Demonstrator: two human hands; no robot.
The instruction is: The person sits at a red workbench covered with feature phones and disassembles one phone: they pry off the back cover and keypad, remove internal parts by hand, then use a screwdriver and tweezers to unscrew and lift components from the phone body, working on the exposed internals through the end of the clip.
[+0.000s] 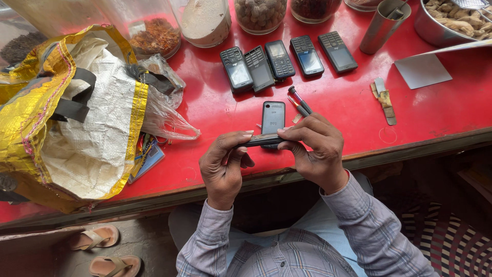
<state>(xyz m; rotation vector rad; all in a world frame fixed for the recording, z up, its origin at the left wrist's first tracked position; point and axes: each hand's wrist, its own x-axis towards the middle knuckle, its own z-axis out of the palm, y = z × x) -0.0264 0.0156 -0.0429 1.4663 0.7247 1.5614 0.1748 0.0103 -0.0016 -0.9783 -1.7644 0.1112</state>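
A slim dark phone (262, 140) is held edge-on between both hands just above the near edge of the red bench (220, 102), directly over another dark phone lying back-up (273, 117) on the surface. The left hand (224, 165) pinches its left end, fingers closed on the casing with the thumb along the underside; the right hand (315, 149) grips the other end, fingertips pressing along the top edge. To do this well, it seems best to keep pressure even along the seam and support both ends so the thin body does not flex or slip. Just beside the right hand lies a small screwdriver with a red-and-black handle (299, 100). Farther back, five keypad phones (287, 60) sit in a row, with a small blade tool (385, 100) to the right. A yellow-and-white woven bag (77, 118) slumps at the left, and jars of dry goods (205, 20) line the far edge.
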